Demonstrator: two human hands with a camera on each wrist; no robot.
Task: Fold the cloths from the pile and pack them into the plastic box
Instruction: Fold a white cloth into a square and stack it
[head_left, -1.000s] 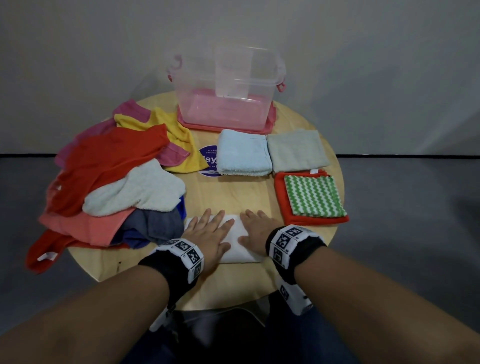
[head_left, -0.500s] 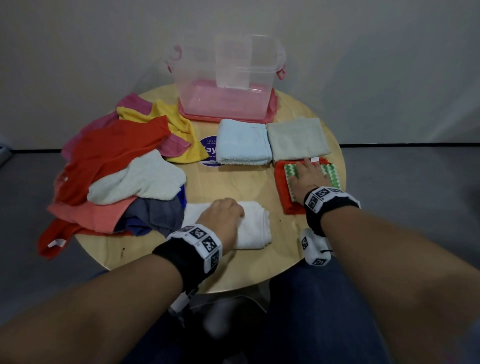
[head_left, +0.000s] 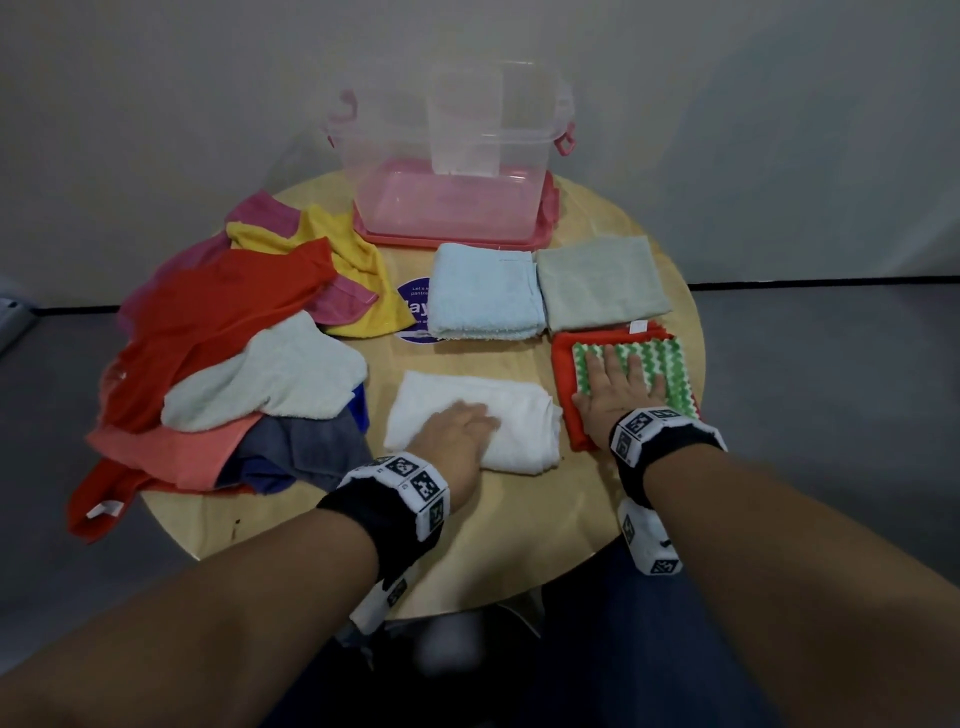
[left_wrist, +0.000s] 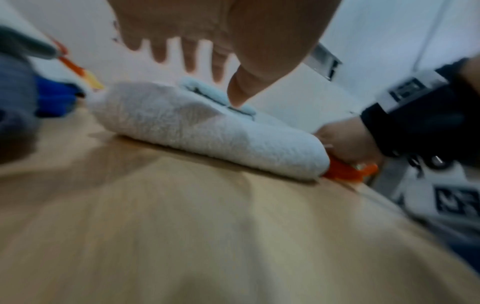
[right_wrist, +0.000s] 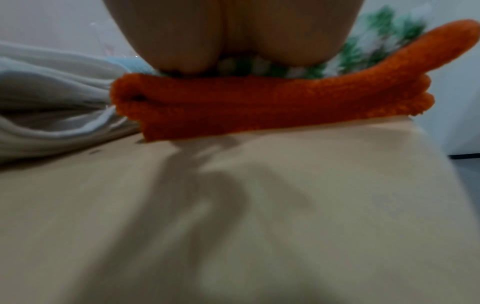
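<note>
A folded white cloth lies at the front of the round wooden table. My left hand rests on its near part with the fingers straight and spread. To its right, a folded green-and-white zigzag cloth lies on a folded orange cloth. My right hand presses flat on the zigzag cloth. The clear plastic box with a pink base stands at the back. The unfolded pile covers the table's left side.
A folded light blue cloth and a folded grey-green cloth lie side by side in front of the box. Pile cloths hang over the table's left edge. Bare wood shows along the front edge. A grey wall stands behind the table.
My right hand left the white cloth and moved right onto the zigzag cloth. My left hand stayed on the white cloth, which now lies longer across the table.
</note>
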